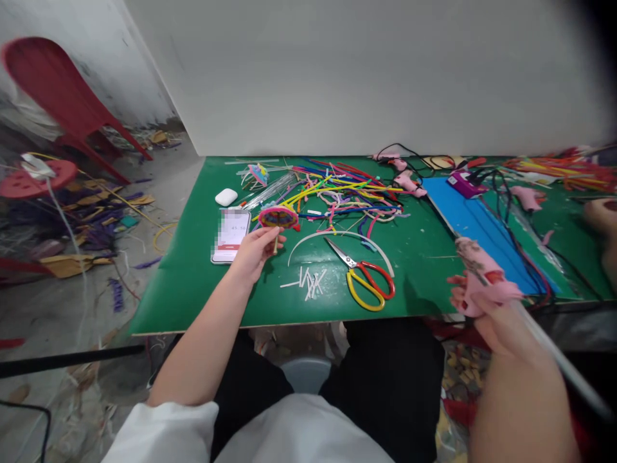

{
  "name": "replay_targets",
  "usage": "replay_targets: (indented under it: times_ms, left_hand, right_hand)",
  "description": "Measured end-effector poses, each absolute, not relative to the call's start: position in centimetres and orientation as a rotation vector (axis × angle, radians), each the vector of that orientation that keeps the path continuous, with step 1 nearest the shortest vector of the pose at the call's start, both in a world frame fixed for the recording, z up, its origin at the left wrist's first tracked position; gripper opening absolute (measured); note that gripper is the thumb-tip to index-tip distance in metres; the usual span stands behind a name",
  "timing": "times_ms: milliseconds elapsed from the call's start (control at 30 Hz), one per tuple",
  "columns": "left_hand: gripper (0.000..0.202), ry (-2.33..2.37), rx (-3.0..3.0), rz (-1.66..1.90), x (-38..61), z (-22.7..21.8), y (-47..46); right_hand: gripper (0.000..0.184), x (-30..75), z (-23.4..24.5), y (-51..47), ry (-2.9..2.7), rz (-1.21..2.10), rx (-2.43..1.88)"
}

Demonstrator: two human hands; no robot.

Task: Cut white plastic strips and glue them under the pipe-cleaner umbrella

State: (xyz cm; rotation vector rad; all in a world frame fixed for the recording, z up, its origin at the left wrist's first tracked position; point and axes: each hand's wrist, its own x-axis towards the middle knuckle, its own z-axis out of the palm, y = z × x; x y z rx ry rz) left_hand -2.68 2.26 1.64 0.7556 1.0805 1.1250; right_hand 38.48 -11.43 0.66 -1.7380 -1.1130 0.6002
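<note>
My left hand [258, 252] pinches the thin stem of a small umbrella-shaped pipe-cleaner craft [278, 217], its pink-rimmed round top held above the table. In my right hand [496, 315] is a pink hot glue gun [482, 263], gripped by its handle, with a long pale glue stick [563, 363] sticking out of its back. Between my hands lie scissors [359, 270] with one red and one yellow handle. Several short white pieces [311, 283] are scattered left of the scissors, and a curved white strip [342, 235] arches behind them.
A phone [231, 235] and a white earbud case [226, 197] lie at the left. Colourful pipe cleaners [347, 186] pile up at the back. A blue board [477, 225] carries a purple power adapter [466, 184] and black cables. Another person's hand [602, 212] is at the right edge.
</note>
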Motion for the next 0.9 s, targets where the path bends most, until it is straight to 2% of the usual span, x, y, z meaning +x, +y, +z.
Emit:
replay_targets:
  times_ms: [67,167,400,567,800,900]
  left_hand:
    - [0.030,1.077,0.744,1.152,-3.1,2.0,2.1]
    - [0.029,1.070,0.740,1.155,-3.3,2.2,1.6]
    - [0.027,0.981,0.706,1.037,-0.2,2.1,-1.2]
    - [0.026,0.915,0.673,0.972,1.9,2.3,-3.2]
    - [0.023,0.884,0.622,0.956,2.7,2.8,-4.1]
    - [0.024,0.882,0.614,0.935,2.9,2.8,-4.4]
  right_hand:
    - [0.061,37.5,2.0,-12.1,-0.950,0.928,-1.539]
    - [0.052,35.6,3.7,-12.4,-0.951,1.085,-1.396]
    - [0.029,26.7,5.4,-10.0,-1.130,0.619,-1.628]
    - [0.041,21.7,4.6,-7.0,-1.175,0.665,-1.510]
    - [0.032,19.0,4.3,-4.2,-1.310,0.559,-1.353]
    - [0.034,18.4,3.5,-3.8,-1.253,0.598,-1.315]
